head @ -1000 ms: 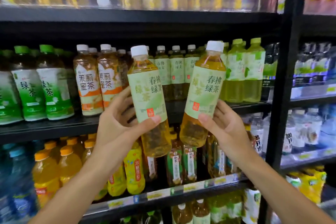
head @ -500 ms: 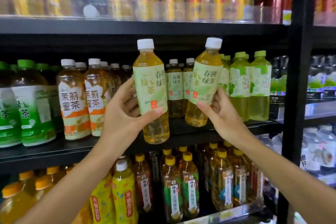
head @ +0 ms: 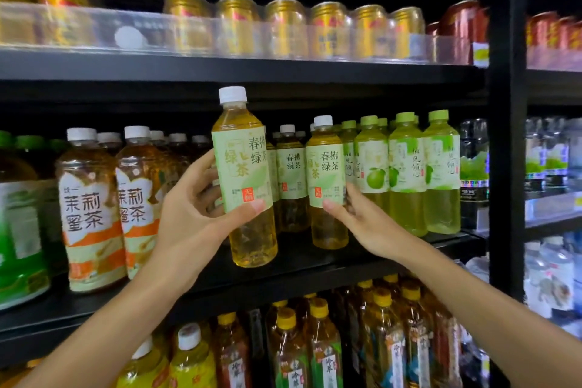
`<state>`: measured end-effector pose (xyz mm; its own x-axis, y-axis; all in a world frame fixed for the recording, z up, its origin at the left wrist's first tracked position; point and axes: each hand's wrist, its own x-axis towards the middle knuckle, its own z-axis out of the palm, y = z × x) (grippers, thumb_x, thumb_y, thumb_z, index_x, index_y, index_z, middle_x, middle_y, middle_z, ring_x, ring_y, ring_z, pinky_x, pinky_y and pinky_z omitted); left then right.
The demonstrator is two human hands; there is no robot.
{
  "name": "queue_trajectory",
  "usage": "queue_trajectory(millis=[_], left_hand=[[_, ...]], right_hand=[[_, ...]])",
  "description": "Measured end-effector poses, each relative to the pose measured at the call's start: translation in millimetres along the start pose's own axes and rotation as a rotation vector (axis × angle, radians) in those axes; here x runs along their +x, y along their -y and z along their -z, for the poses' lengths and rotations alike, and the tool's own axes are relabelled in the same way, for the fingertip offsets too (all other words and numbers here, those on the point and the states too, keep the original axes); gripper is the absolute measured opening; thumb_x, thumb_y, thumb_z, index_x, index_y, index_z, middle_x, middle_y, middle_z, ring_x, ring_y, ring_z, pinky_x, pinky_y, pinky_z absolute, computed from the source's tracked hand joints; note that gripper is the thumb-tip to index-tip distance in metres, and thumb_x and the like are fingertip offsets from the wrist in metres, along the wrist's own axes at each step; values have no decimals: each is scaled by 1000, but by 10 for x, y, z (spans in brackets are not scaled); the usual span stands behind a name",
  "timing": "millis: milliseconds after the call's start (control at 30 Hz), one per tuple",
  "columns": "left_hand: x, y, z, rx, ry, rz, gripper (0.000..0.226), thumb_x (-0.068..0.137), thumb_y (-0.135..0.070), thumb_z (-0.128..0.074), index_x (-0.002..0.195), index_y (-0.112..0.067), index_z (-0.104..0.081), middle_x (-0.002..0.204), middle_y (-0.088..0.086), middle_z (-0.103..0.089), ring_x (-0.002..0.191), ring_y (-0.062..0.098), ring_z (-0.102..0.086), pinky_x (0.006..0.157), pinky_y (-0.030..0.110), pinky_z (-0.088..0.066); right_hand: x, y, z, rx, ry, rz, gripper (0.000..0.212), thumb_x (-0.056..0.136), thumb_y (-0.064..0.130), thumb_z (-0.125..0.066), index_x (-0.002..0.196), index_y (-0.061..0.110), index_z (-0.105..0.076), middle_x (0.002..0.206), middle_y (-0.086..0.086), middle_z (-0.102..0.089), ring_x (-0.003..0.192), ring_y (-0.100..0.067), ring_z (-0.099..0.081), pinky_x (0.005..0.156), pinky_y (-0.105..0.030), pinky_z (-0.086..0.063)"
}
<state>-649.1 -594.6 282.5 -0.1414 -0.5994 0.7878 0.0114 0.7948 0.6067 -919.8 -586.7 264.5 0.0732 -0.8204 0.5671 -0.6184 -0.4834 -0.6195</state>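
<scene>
Higher bottle (head: 244, 173) in left hand's (head: 195, 217) grip, lower bottle (head: 327, 173) in right hand's (head: 362, 220)

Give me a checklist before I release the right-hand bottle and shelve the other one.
1. Right hand grips right bottle: ok.
2. Right bottle upright, base seemingly on shelf: ok.
3. Left hand wraps left bottle, thumb across label: ok.
4. Left bottle held clear above shelf edge: ok.
5. Free slot for left bottle beside right bottle: cannot tell, partly hidden.
</scene>
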Motion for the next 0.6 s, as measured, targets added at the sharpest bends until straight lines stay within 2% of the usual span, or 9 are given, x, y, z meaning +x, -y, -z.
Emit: queue_trajectory(millis=[100, 200, 233, 300, 367, 400, 467, 567, 600], left_hand=[[42, 41, -38, -3, 22, 5, 91, 64, -20, -87, 146, -31, -49, 131, -10, -67, 120, 6, -65, 94, 29, -58], [72, 85, -67, 11, 35, -5, 92, 62, -26, -88, 146, -32, -50, 132, -10, -66, 122, 9, -64, 100, 40, -55], [81, 96, -77, 23, 36, -5, 92, 62, -27, -88, 145, -33, -50, 133, -10, -66, 123, 9, -63, 100, 42, -55], [118, 108, -97, 40, 37, -8, 90, 63, -28, -88, 145, -34, -50, 133, -11, -65, 123, 10, -63, 100, 43, -55], [181, 107, -127, 61, 51, -3, 91, 61, -29, -88, 144, -34, -50, 132, -12, -65, 122, 8, -63, 99, 40, -55], [216, 111, -147, 68, 61, 9, 93, 59, -29, -88, 143, -34, -49, 132, -13, -65, 121, 6, -63, 99, 36, -55], [282, 136, -186, 83, 70, 50, 98, 54, -30, -89, 142, -32, -47, 133, -12, -62, 122, 5, -61, 99, 31, -53], [367, 222, -260, 126, 88, 93, 101, 55, -28, -92, 144, -29, -44, 135, -12, -59, 127, 8, -56, 107, 41, -50], [393, 255, -290, 136, 95, 104, 100, 58, -24, -94, 144, -28, -43, 133, -13, -59, 125, 5, -55, 107, 39, -49]], right_hand=[[6, -44, -26, -47, -66, 20, 65, 102, 42, -51, 157, 30, -17, 156, 14, -38, 141, 0, -39, 121, -36, -33], [-32, 54, -86, -355, -288, 182, 93, 96, 44, -62, 159, 35, 6, 163, 24, 6, 146, 14, -6, 111, -4, -19], [-37, 102, -91, -488, -350, 249, 99, 92, 44, -67, 159, 33, 5, 163, 21, 13, 149, 9, 1, 108, -3, -17], [-3, 159, -91, -732, -398, 358, 100, 86, 46, -74, 160, 31, -9, 167, 9, 14, 155, -10, 6, 118, -24, -27], [44, 172, -92, -854, -365, 362, 93, 84, 47, -75, 159, 30, -22, 168, 3, 10, 156, -18, 11, 120, -46, -33], [57, 169, -87, -879, -349, 344, 90, 84, 48, -74, 158, 30, -26, 169, 2, 9, 155, -18, 14, 119, -49, -34], [71, 148, -76, -888, -335, 318, 87, 85, 51, -72, 157, 31, -28, 169, 4, 8, 155, -18, 16, 119, -47, -34], [68, 137, -57, -872, -330, 313, 87, 86, 49, -72, 158, 32, -26, 169, 6, 10, 155, -16, 17, 116, -40, -33], [73, 127, -57, -869, -331, 312, 87, 86, 48, -72, 158, 32, -26, 169, 6, 10, 154, -15, 17, 116, -40, -34]])
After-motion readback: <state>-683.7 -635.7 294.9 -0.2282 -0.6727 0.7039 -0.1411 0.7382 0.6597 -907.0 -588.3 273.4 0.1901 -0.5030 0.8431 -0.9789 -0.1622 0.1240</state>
